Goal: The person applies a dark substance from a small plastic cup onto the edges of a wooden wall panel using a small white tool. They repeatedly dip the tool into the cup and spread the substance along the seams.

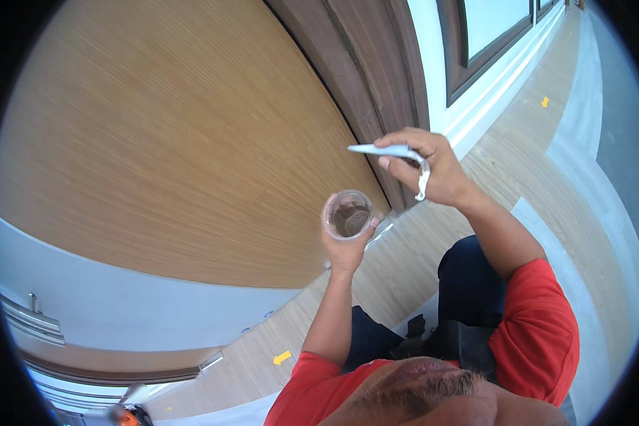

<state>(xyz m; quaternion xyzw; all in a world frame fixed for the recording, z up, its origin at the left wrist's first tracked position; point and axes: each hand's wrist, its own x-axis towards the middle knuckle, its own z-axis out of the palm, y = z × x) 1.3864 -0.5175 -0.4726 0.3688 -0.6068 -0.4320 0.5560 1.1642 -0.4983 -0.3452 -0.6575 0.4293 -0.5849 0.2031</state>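
My left hand [342,248] is wrapped round a clear plastic cup [349,215], held in front of a wood-grain door panel [192,142]. Some brown material sits inside the cup; I cannot tell what it is. Above and to the right of it, my right hand [437,167] pinches a slim, pale, pointed tool [387,150] between thumb and fingers. Its tip points left toward the panel, with a gap I cannot judge. A white curved part hangs from it below the fingers.
A dark brown door frame [376,78] borders the panel, beside a white wall. Yellow arrows [282,358] mark the wood-look floor [405,263], partly covered by pale sheets [575,234]. A metal handle [32,319] is at far left. An orange item [126,417] appears at lower left.
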